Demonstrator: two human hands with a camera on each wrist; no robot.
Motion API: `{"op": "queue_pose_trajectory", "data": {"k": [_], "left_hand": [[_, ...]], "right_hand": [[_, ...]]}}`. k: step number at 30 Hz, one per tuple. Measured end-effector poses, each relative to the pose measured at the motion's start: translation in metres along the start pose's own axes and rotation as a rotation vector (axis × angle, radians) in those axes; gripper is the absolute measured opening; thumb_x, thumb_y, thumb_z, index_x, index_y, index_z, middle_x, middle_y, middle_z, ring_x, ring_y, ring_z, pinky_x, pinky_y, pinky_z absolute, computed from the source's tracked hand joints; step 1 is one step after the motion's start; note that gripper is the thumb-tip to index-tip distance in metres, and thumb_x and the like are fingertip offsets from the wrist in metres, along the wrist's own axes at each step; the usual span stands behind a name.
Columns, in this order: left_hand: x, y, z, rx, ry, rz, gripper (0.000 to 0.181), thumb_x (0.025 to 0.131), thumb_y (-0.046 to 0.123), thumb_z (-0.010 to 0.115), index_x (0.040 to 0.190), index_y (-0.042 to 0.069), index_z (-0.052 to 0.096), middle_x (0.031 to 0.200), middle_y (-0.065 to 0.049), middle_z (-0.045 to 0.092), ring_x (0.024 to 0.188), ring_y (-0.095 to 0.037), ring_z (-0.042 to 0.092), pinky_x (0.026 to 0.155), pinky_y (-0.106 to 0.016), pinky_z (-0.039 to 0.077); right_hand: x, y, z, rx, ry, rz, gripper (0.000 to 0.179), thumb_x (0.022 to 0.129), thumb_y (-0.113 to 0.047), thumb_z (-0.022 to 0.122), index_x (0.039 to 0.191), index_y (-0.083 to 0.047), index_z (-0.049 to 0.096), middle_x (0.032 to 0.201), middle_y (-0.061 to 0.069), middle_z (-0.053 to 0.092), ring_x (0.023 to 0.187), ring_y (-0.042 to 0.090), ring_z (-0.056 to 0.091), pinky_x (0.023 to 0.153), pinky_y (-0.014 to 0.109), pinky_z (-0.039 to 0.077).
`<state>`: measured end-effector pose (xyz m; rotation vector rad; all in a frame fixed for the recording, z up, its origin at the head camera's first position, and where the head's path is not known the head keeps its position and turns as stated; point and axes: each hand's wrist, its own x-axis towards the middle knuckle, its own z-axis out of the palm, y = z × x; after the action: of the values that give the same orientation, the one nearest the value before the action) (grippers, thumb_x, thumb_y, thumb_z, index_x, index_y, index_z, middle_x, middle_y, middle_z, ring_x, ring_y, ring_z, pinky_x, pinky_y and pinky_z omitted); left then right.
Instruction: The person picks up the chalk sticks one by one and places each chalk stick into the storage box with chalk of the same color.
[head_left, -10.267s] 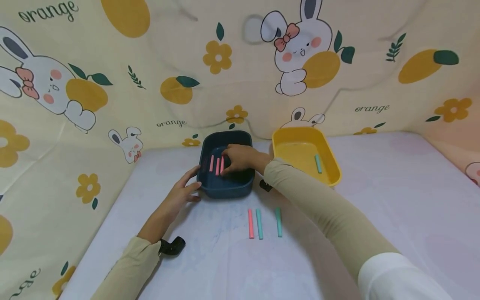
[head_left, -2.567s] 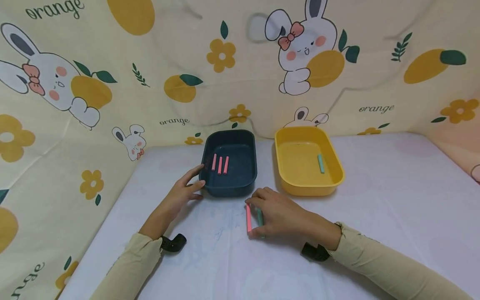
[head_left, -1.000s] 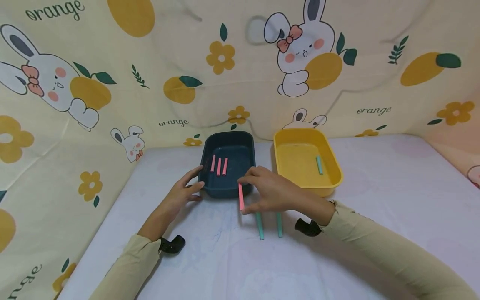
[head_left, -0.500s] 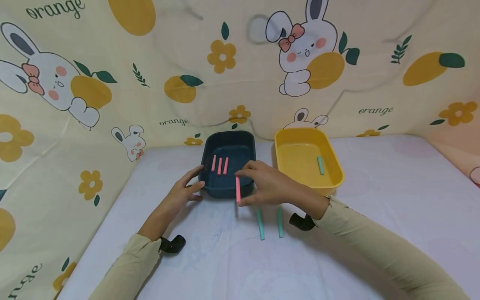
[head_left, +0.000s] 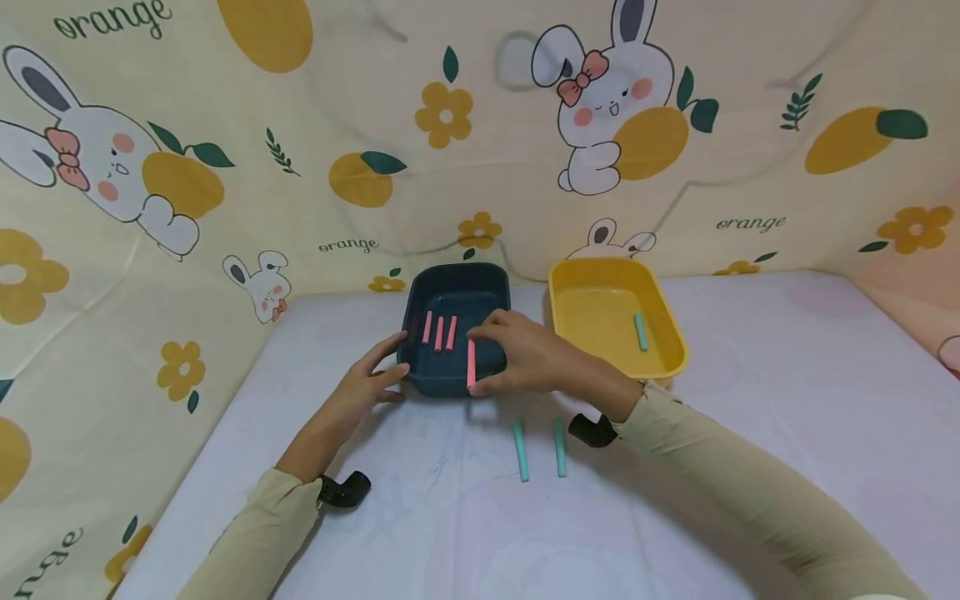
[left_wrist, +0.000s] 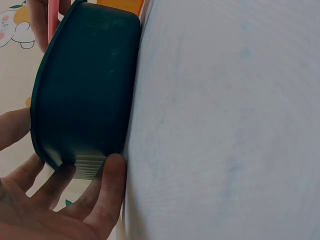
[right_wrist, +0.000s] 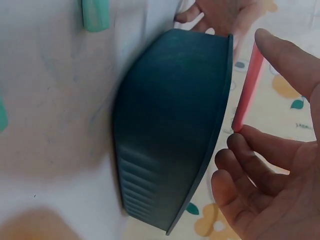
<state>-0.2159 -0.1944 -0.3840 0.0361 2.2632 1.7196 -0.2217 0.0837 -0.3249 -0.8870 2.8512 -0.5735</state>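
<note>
My right hand (head_left: 536,354) pinches a pink chalk stick (head_left: 471,363) by its two ends, between thumb and fingertips. The stick is above the front rim of a navy plastic bin (head_left: 435,386). In the right wrist view the held chalk (right_wrist: 248,90) stands apart from the bin wall. Three pink chalk sticks (head_left: 438,334) lie side by side inside this bin. My left hand (head_left: 360,392) touches the bin's left side and front corner with spread fingers; the left wrist view shows its fingertips (left_wrist: 116,165) against the outer wall.
Two green chalk sticks, one on the left (head_left: 521,451) and one on the right (head_left: 560,447), lie on the white tablecloth (head_left: 420,517). To the right of the navy bin stands a yellow bin (head_left: 592,312) with a green chalk stick (head_left: 640,332) inside. A printed cloth hangs behind.
My right hand has come back from the navy bin, picked the pink chalk stick off the table and carried it up and left to the bin's front rim. The left hand has stayed put.
</note>
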Motion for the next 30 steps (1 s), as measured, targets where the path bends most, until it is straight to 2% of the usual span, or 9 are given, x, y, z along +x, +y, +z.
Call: {"op": "queue_pose_trajectory", "data": {"k": [14,30], "left_hand": [[0.001,-0.002,-0.001,0.008,0.009,-0.016,0.059,0.102,0.026,0.056,0.155,0.033,0.032,0.167,-0.005,0.017,0.140,-0.036,0.039,0.098,-0.041,0.054],[-0.001,0.000,0.000,0.011,0.005,-0.018,0.059,0.102,0.027,0.057,0.155,0.034,0.032,0.167,-0.005,0.017,0.141,-0.037,0.039,0.098,-0.041,0.054]], "right_hand": [[0.023,0.006,0.002,0.040,-0.027,0.069,0.080,0.076,-0.055,0.080,0.143,-0.020,0.054,0.141,0.007,0.050,0.128,0.026,0.048,0.109,0.046,0.047],[0.045,0.017,0.002,0.033,-0.037,0.000,0.080,0.079,-0.056,0.078,0.142,-0.014,0.055,0.136,0.010,0.053,0.117,0.024,0.054,0.104,0.042,0.050]]}}
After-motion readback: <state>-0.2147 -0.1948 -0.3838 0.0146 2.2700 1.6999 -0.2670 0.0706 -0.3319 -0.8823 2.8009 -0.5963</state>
